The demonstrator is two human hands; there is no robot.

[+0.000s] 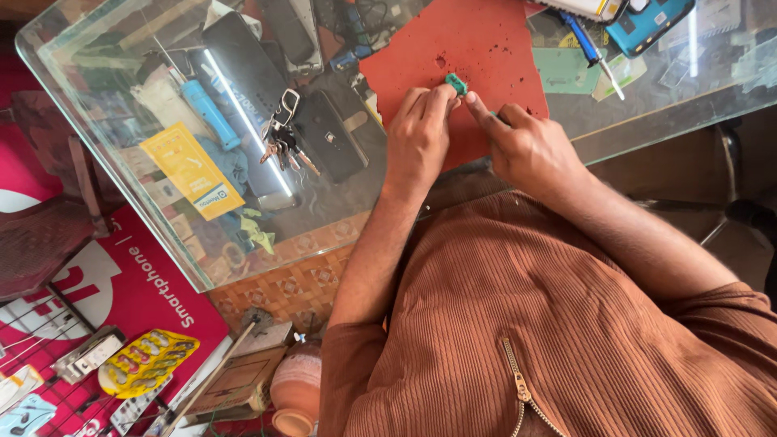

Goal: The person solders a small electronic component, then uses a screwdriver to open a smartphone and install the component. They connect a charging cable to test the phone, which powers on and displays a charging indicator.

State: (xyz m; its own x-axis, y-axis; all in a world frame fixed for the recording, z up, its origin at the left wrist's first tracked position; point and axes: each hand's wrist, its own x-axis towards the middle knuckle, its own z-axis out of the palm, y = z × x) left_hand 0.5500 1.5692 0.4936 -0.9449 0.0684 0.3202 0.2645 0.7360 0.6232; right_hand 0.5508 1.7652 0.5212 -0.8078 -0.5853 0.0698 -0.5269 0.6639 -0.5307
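A small green part [456, 83] lies on a red mat [477, 40] on a glass-topped table [105, 154]. My left hand [418, 133] pinches the green part with thumb and fingertips. My right hand [524, 146] sits just to its right, its forefinger touching the part's right side, with a thin dark tool partly hidden in its grip. Both hands rest on the mat near the table's front edge.
A bunch of keys [282, 133] and a dark phone [328, 133] lie on the glass left of the mat. A blue-cased device [647, 24] and a blue pen [587, 44] lie at top right. Packets, a clay pot [295, 388] and a yellow blister pack [146, 362] sit on the floor.
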